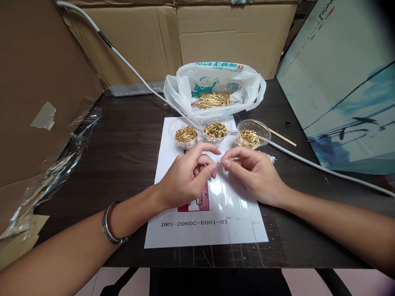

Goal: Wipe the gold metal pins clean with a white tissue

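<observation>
My left hand (191,172) and my right hand (254,172) meet over a printed white sheet (240,222). Between their fingertips is a small brass-coloured pin (219,162), pinched by both hands. Just beyond them stand three clear plastic cups: the left cup (174,130), the middle cup (228,128) and the right cup (263,133), each holding many small brass-coloured parts. Behind the cups, an open white plastic bag (182,92) contains a pile of longer brass-coloured pins (214,100).
A white cable (324,167) runs across the dark table (123,139), passing behind the cups. A thin wooden stick (282,137) lies at the right cup. Cardboard boxes (234,41) stand behind, and a pale painted box (345,98) stands on the right.
</observation>
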